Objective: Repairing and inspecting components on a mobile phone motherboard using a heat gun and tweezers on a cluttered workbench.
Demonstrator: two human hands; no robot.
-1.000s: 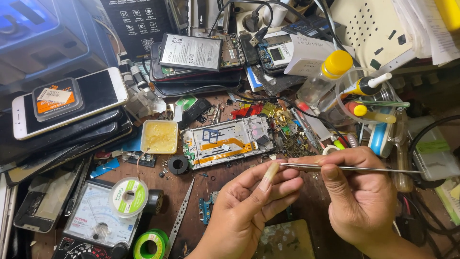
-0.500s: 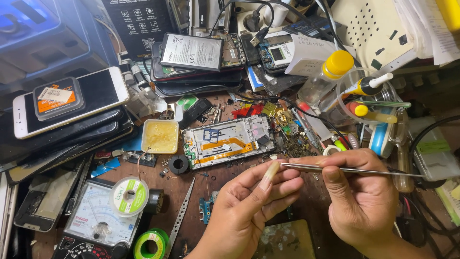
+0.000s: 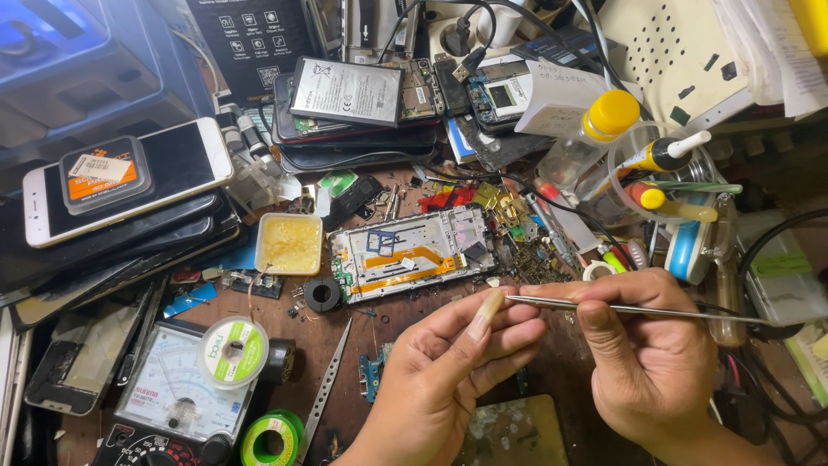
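Head view: almost nothing has shifted over the last second. The right hand point(image 3: 651, 358) still pinches the metal tweezers point(image 3: 638, 308) between thumb and forefinger, the grip pressed together on the shaft, tips pointing left. The left hand point(image 3: 457, 362) stays just beside those tips, its fingers curled and pressed together; its long thumbnail meets the tweezer points, and whether some tiny part sits between them is too small to tell. Both hands hover in the same spot above the brown counter point(image 3: 345, 345), so the work reads as fine and steady rather than moving on. Just beyond the hands lies the opened phone frame point(image 3: 414, 255) with its orange flex strip, untouched, with a tub of yellow flux point(image 3: 289, 244) to its left and a solder wire spool point(image 3: 233, 352) nearer the meter point(image 3: 168, 393)
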